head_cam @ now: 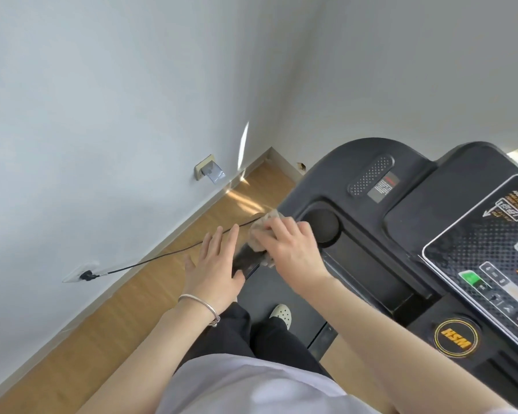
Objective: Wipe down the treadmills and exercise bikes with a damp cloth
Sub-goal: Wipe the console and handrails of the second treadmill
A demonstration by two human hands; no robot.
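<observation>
White shirt (251, 383) down low, then the treadmill (407, 180) fills the right side. Right hand (293, 246) is curled round the cloth (259, 231), pressing it on the left handrail (247, 262). Left hand (213, 270) is beside it, fingers (219, 240) straight and holding nothing. Looks early to me: console (476, 249) and belt (260, 294) probably still need wiping, and no bikes in sight.

Matt black plastic treadmill console (401, 180), glossy control panel (485, 249), soft cloth (262, 231), wood-grain floor (132, 309)
</observation>
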